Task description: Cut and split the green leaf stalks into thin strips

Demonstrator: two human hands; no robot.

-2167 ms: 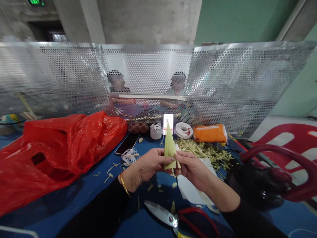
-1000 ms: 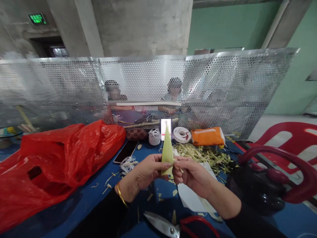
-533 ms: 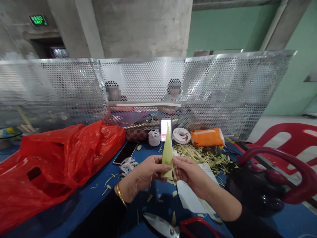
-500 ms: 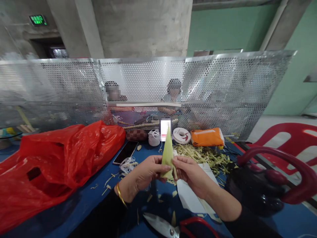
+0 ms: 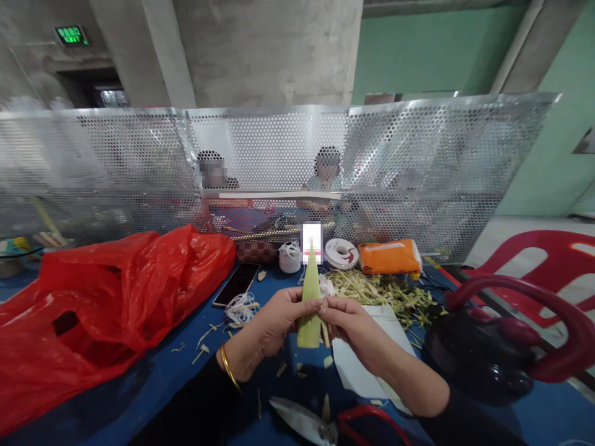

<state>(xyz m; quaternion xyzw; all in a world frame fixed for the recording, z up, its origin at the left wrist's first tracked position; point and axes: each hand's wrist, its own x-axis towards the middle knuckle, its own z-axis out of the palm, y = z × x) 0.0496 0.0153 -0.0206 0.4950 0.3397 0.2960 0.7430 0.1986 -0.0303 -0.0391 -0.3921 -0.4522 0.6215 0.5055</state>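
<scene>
A pale green corn husk [image 5: 308, 328], pointed at the top and broad at the bottom, is held upright over the table. My left hand [image 5: 279, 319] pinches it from the left, thumb across its front. On the other side, my right hand [image 5: 346, 319] has its fingertips closed at the husk's right edge, where a thin pale strip hangs down. Red-handled scissors [image 5: 320, 427] lie below my hands, blades pointing left. White paper [image 5: 356, 365] lies under my right forearm, and husk scraps [image 5: 381, 291] are heaped behind it.
A red plastic bag [image 5: 139, 291] covers the left side. A phone [image 5: 238, 284], white string [image 5: 242, 310], a ribbon spool [image 5: 341, 254] and an orange packet [image 5: 389, 256] lie farther back. At right stands a dark kettle [image 5: 478, 353]. Two people sit behind a perforated metal screen [image 5: 264, 148].
The husk has turned a little and sits slightly lower, showing a narrower, flatter face and more of its bottom end. My left thumb now lies higher across it.
</scene>
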